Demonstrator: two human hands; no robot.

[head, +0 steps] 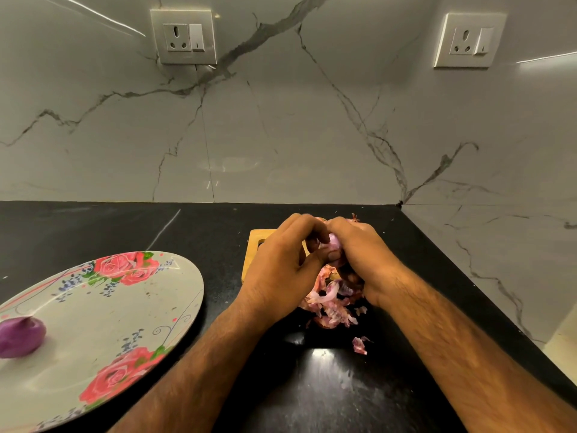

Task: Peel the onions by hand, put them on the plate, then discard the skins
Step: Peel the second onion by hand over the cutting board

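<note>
Black stone countertop (343, 385) in a corner, backed by a marble-look backsplash (281, 120) with two switched sockets (184, 35). Item: floral plate (125, 307), on the left, holding one peeled onion (20, 337) near its left rim, purple and glossy. Item: wooden cutting board (259, 239), mostly hidden under the hands. Item: red onion (334, 245), lifted above the board and enclosed between both hands, with only a small pale-purple patch showing. Left hand (281, 270): fingers curled over the top of the bulb, thumb pressed on its near face. Right hand (362, 254): fingers wrapped round the bulb's right side; how much skin remains beneath them cannot be told. Item: skins (327, 304), a loose pink-and-white heap on the counter just below the hands, plus a stray scrap (359, 345) lying nearer the person. Handling note, as a judgement: the bulb is firm, light and slick once bared, so it is best cradled in one palm while the other hand's nails lift a papery edge near the root or tip. The dry skin is brittle and likely to tear into small flakes, so it is better gathered in a scoop than picked up singly.
</note>
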